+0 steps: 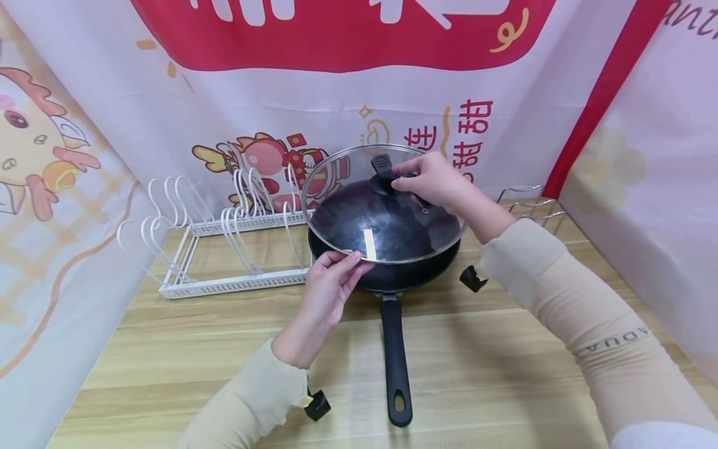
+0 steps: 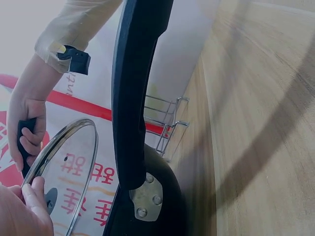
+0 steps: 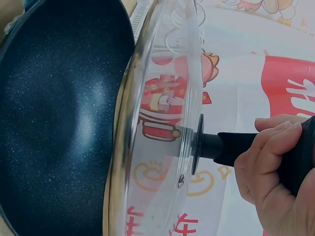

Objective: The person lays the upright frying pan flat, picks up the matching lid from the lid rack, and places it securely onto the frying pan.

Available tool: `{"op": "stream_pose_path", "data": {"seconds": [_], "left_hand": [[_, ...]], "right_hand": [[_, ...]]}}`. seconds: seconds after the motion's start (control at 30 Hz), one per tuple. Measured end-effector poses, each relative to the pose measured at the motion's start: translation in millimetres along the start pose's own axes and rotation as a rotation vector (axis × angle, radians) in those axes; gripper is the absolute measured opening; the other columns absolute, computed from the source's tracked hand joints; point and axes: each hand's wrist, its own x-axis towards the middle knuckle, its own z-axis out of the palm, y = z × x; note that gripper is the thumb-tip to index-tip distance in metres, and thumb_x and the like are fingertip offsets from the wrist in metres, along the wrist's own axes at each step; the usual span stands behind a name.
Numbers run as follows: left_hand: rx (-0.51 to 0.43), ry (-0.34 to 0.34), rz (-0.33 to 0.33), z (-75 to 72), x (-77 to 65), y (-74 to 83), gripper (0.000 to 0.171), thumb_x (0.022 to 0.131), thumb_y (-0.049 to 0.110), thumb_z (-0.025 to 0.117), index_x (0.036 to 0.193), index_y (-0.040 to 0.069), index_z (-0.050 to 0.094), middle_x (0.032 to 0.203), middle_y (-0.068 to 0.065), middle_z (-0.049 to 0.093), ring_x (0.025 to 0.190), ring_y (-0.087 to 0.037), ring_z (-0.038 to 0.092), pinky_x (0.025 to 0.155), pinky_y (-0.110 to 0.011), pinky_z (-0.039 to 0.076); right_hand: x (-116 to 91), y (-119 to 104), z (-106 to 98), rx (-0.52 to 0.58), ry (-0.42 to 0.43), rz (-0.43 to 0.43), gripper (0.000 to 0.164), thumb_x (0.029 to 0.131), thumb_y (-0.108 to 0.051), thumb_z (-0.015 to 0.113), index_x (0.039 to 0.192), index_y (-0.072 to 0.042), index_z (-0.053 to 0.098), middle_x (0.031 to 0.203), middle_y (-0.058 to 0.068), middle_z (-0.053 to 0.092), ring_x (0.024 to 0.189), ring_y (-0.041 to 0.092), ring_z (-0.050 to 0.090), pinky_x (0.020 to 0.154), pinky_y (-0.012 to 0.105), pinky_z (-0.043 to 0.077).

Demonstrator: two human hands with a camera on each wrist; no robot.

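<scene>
A frying pan sits on the wooden table, its black handle pointing toward me. Above the pan is a clear glass lid with a metal rim; the right wrist view shows the pan's dark speckled inside beside it. My right hand grips the lid's upright black knob, fingers wrapped round it in the right wrist view. At the lid's near edge, my left hand pinches the rim between thumb and fingers. Whether the rim touches the pan anywhere I cannot tell.
A white rack with several curved wire dividers stands left of the pan, close against it. Behind on the right is a metal wire rack. Printed cloth walls enclose the table's back and sides.
</scene>
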Motion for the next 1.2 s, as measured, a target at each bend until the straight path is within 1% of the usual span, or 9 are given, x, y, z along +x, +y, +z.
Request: {"op": "stream_pose_path", "data": {"seconds": [0.13,0.37,0.47,0.53,0.7,0.77,0.93,1.0,1.2], "left_hand": [[0.000,0.005,-0.009,-1.3,0.3,1.5,0.019,0.099,-0.010,0.058,0.088,0.006,0.057,0.084,-0.004,0.069,0.077,-0.018,0.076,0.071,-0.016,0.057],[-0.012,0.026,-0.066,-4.9,1.0,1.7,0.019,0.100,-0.008,0.057,0.087,0.007,0.058,0.084,-0.005,0.070,0.077,-0.018,0.075,0.070,-0.014,0.056],[-0.024,0.022,-0.089,-6.6,1.6,1.5,0.019,0.102,-0.005,0.056,0.087,0.006,0.058,0.085,-0.006,0.071,0.078,-0.018,0.075,0.070,-0.014,0.056],[-0.027,0.025,-0.096,-7.9,2.3,1.6,0.018,0.103,-0.002,0.056,0.087,0.006,0.058,0.086,-0.007,0.071,0.078,-0.019,0.075,0.070,-0.013,0.056],[-0.024,0.035,-0.103,-11.7,3.5,2.1,0.016,0.104,0.001,0.056,0.089,0.005,0.058,0.088,-0.006,0.069,0.080,-0.020,0.075,0.071,-0.013,0.056],[-0.017,0.028,-0.106,-13.4,3.6,2.1,0.015,0.104,0.000,0.056,0.090,0.004,0.058,0.088,-0.006,0.068,0.080,-0.019,0.075,0.072,-0.013,0.056],[-0.011,0.022,-0.109,-15.5,2.3,2.1,0.012,0.104,-0.001,0.055,0.093,0.002,0.058,0.088,-0.006,0.071,0.080,-0.019,0.075,0.072,-0.013,0.056],[-0.024,0.020,-0.107,-15.9,1.6,2.3,0.011,0.104,-0.002,0.054,0.094,0.001,0.058,0.087,-0.007,0.071,0.079,-0.020,0.076,0.073,-0.014,0.056],[-0.040,0.019,-0.108,-19.2,2.4,2.6,0.010,0.104,-0.002,0.054,0.095,0.001,0.059,0.087,-0.008,0.071,0.078,-0.021,0.076,0.073,-0.015,0.057]], "right_hand": [[2,1,3,0.016,0.000,0.004,0.040,0.101,-0.015,0.066,0.140,-0.005,0.063,0.076,0.009,0.062,0.056,0.011,0.052,0.053,0.025,0.047],[2,0,6,-0.016,-0.017,0.007,0.040,0.102,-0.016,0.064,0.141,-0.006,0.062,0.064,0.003,0.055,0.052,0.012,0.051,0.052,0.026,0.044],[2,1,7,-0.032,-0.017,0.009,0.040,0.103,-0.017,0.064,0.141,-0.006,0.062,0.062,0.003,0.054,0.052,0.013,0.051,0.053,0.027,0.044],[2,2,7,-0.035,-0.018,0.016,0.040,0.103,-0.018,0.063,0.141,-0.007,0.062,0.068,0.006,0.057,0.053,0.013,0.051,0.055,0.029,0.045],[2,5,10,-0.028,-0.019,0.023,0.040,0.103,-0.017,0.063,0.142,-0.007,0.062,0.093,0.014,0.059,0.057,0.013,0.053,0.056,0.029,0.047],[2,6,11,-0.026,-0.020,0.025,0.040,0.103,-0.017,0.064,0.141,-0.007,0.062,0.093,0.013,0.058,0.057,0.013,0.052,0.055,0.029,0.047],[3,7,13,-0.022,-0.030,0.030,0.039,0.103,-0.018,0.064,0.141,-0.007,0.063,0.072,0.006,0.057,0.054,0.013,0.051,0.053,0.028,0.046],[3,7,13,-0.022,-0.034,0.033,0.039,0.103,-0.018,0.064,0.140,-0.007,0.063,0.068,0.006,0.057,0.053,0.012,0.051,0.053,0.028,0.046],[3,9,15,-0.034,-0.035,0.038,0.039,0.104,-0.018,0.063,0.141,-0.007,0.062,0.081,0.010,0.061,0.057,0.013,0.053,0.054,0.028,0.045]]}}
